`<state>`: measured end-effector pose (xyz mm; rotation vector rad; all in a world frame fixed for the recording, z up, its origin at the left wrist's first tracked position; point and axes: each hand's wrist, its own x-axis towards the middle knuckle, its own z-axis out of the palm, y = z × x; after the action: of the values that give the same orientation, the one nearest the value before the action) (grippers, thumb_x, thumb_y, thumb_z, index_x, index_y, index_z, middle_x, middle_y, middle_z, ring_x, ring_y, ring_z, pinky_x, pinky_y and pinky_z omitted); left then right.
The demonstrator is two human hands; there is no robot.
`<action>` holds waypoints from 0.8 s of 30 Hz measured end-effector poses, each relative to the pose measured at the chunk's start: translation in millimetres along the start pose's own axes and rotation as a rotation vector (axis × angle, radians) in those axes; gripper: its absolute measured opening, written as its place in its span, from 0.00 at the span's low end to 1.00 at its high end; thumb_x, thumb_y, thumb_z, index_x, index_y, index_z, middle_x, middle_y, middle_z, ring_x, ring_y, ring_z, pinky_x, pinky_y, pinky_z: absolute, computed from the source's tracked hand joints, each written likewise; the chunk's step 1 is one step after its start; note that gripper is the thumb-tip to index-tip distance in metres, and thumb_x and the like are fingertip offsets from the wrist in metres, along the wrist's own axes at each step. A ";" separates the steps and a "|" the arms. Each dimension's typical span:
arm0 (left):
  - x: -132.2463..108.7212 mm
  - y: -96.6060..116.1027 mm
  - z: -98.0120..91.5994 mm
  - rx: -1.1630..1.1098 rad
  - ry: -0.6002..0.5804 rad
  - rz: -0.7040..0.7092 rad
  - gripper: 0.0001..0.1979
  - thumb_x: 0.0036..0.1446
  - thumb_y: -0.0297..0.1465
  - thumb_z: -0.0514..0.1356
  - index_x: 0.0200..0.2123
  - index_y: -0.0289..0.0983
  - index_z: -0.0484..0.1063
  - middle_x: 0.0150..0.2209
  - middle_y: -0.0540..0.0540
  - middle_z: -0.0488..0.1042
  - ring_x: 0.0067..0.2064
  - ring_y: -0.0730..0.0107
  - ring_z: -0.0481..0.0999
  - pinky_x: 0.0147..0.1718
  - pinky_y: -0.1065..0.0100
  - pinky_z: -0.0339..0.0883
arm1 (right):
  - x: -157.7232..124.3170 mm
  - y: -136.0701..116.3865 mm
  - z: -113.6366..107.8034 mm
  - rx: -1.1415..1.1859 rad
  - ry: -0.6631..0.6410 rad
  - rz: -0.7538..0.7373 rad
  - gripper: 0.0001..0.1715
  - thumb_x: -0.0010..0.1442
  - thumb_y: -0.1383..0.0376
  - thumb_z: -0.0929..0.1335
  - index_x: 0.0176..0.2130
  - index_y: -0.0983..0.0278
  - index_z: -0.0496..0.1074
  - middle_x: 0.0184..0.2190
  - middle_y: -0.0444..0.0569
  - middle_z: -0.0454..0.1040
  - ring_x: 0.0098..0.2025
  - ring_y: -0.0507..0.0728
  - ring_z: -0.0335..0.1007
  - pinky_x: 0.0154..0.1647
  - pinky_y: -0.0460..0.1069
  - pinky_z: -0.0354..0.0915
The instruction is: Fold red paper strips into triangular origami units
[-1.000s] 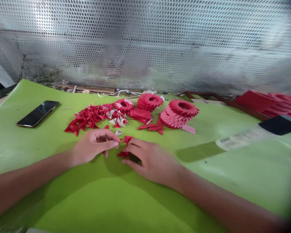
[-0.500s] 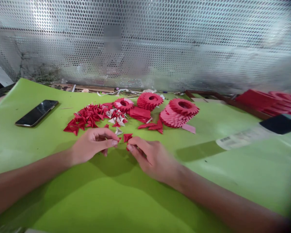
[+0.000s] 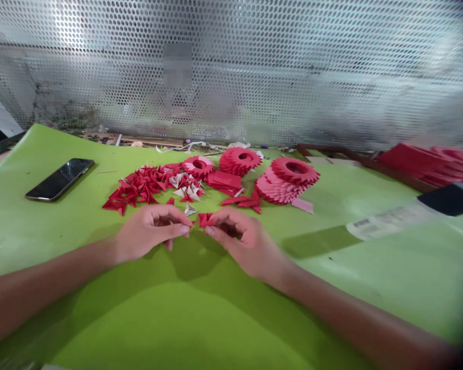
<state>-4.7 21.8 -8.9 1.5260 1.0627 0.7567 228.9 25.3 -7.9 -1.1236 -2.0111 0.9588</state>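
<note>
My right hand (image 3: 241,239) pinches a folded red paper triangle (image 3: 205,219) between its fingertips. My left hand (image 3: 152,231) is curled close beside it, with a small red paper tip (image 3: 192,224) showing at the fingertips; the rest of what it holds is hidden. Just beyond my hands lies a white folded paper triangle (image 3: 190,209). Farther back on the green mat (image 3: 216,318) is a heap of loose red triangles (image 3: 142,186). Several pink-red rings of folded paper (image 3: 289,177) stand beyond my right hand.
A black smartphone (image 3: 59,179) lies face up at the left of the mat. Stacked red paper (image 3: 412,164) sits at the far right, near a black-and-white packet (image 3: 389,222). A perforated metal sheet (image 3: 254,67) rises behind the table.
My right hand has risen off the mat and moved closer to my left hand, now pinching the red triangle. My left hand has barely moved.
</note>
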 end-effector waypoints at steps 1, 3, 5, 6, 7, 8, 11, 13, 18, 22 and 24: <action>0.2 0.1 0.2 -0.010 -0.002 0.001 0.10 0.57 0.37 0.66 0.38 0.37 0.78 0.35 0.48 0.79 0.26 0.76 0.74 0.26 0.73 0.69 | 0.1 1.0 0.3 0.028 0.014 0.001 0.07 0.65 0.60 0.68 0.39 0.62 0.68 0.31 0.45 0.74 0.32 0.53 0.70 0.30 0.47 0.65; 0.7 0.1 0.2 -0.028 -0.005 0.001 0.10 0.57 0.37 0.66 0.38 0.37 0.78 0.35 0.48 0.79 0.26 0.77 0.74 0.26 0.73 0.68 | -0.1 2.5 0.3 0.077 0.049 -0.019 0.10 0.64 0.62 0.68 0.45 0.61 0.65 0.31 0.44 0.74 0.31 0.52 0.70 0.30 0.46 0.65; 1.2 0.1 -0.3 -0.028 -0.004 0.002 0.10 0.57 0.37 0.66 0.39 0.37 0.78 0.35 0.48 0.79 0.25 0.77 0.74 0.26 0.73 0.68 | -0.5 3.3 -0.6 0.073 0.076 -0.069 0.09 0.65 0.63 0.67 0.45 0.61 0.64 0.30 0.43 0.73 0.29 0.52 0.69 0.28 0.46 0.64; 1.5 0.1 -0.6 -0.025 -0.003 0.002 0.10 0.57 0.37 0.66 0.39 0.37 0.78 0.35 0.48 0.79 0.25 0.77 0.74 0.26 0.74 0.68 | -0.6 3.3 -1.2 0.043 0.071 -0.094 0.06 0.65 0.64 0.66 0.44 0.61 0.66 0.30 0.44 0.73 0.29 0.52 0.69 0.28 0.46 0.64; 1.8 0.1 -0.9 -0.022 0.000 0.004 0.10 0.57 0.37 0.66 0.39 0.37 0.78 0.35 0.48 0.79 0.25 0.77 0.74 0.26 0.74 0.68 | -0.8 3.3 -1.9 0.004 0.057 -0.112 0.04 0.66 0.64 0.65 0.42 0.61 0.69 0.32 0.46 0.74 0.31 0.52 0.70 0.29 0.46 0.65; 2.0 0.0 -1.2 -0.021 0.002 0.005 0.10 0.58 0.37 0.66 0.39 0.37 0.79 0.35 0.48 0.80 0.25 0.77 0.74 0.26 0.74 0.68 | -0.9 3.2 -2.7 -0.041 0.037 -0.117 0.07 0.66 0.65 0.64 0.41 0.62 0.71 0.34 0.48 0.76 0.33 0.53 0.71 0.31 0.47 0.66; 2.3 -0.7 -1.7 -0.024 -0.005 -0.003 0.12 0.58 0.38 0.66 0.41 0.37 0.79 0.36 0.47 0.80 0.26 0.76 0.74 0.26 0.73 0.69 | -1.1 3.9 -4.1 -0.135 -0.015 -0.127 0.14 0.68 0.66 0.62 0.46 0.60 0.75 0.42 0.50 0.79 0.40 0.56 0.74 0.37 0.49 0.69; 2.2 -1.5 -1.8 -0.025 -0.012 -0.009 0.13 0.58 0.39 0.66 0.43 0.38 0.80 0.36 0.47 0.80 0.26 0.76 0.75 0.27 0.73 0.69 | -1.1 4.9 -4.4 -0.159 -0.025 -0.152 0.17 0.69 0.67 0.61 0.49 0.60 0.75 0.44 0.50 0.79 0.42 0.56 0.75 0.40 0.50 0.70; 1.3 -3.4 -2.1 -0.059 -0.013 0.007 0.14 0.59 0.40 0.65 0.43 0.38 0.81 0.36 0.46 0.81 0.25 0.77 0.73 0.25 0.74 0.69 | 0.0 6.4 -4.5 -0.225 -0.026 -0.159 0.15 0.64 0.63 0.68 0.50 0.62 0.77 0.42 0.51 0.80 0.33 0.55 0.75 0.30 0.48 0.70; 1.5 -3.1 -2.7 -0.072 -0.034 0.010 0.13 0.58 0.39 0.66 0.42 0.37 0.80 0.36 0.47 0.80 0.26 0.77 0.74 0.26 0.74 0.70 | 0.6 8.1 -5.2 -0.261 0.030 -0.282 0.12 0.64 0.64 0.70 0.46 0.62 0.79 0.40 0.50 0.81 0.35 0.55 0.77 0.32 0.47 0.72; 1.3 -1.8 -2.9 -0.076 -0.041 0.001 0.14 0.57 0.38 0.67 0.44 0.37 0.79 0.37 0.47 0.80 0.27 0.77 0.75 0.27 0.73 0.70 | 0.3 8.9 -5.5 -0.270 0.051 -0.321 0.10 0.64 0.65 0.70 0.45 0.63 0.80 0.38 0.49 0.82 0.32 0.53 0.77 0.30 0.46 0.71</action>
<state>-7.2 24.2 -10.2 1.4714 0.9918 0.7550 236.9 30.4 -12.3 -0.9089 -2.2382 0.5033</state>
